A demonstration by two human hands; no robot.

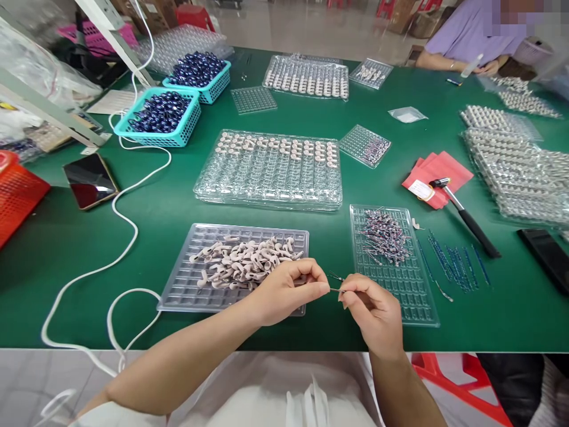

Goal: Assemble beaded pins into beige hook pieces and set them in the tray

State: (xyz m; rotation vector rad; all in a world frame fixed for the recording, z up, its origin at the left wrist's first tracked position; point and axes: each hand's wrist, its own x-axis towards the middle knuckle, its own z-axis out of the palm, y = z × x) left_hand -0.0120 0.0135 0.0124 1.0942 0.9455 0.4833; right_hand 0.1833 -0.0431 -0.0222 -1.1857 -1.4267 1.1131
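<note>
My left hand [287, 290] is closed, thumb and forefinger pinching one end of a thin wire [336, 290]. My right hand [376, 314] pinches the wire's other side, where fine dark leads stick out; the small part at its end is mostly hidden by the fingers. Beside and partly under my left hand is a grey compartment tray [180, 287] heaped with beige earbud-stem shells [249, 261]. To the right, partly behind my right hand, lies a clear tray [420, 302] with a pile of small wired components [386, 237].
Thin blue strips [456, 264], a black-handled hammer [473, 228] and red packets [440, 172] lie at right. Behind the trays stands a clear blister tray [267, 178], partly filled. Turquoise baskets [182, 136], a phone [91, 181] and a white cable [128, 216] are left. A person [466, 41] sits opposite.
</note>
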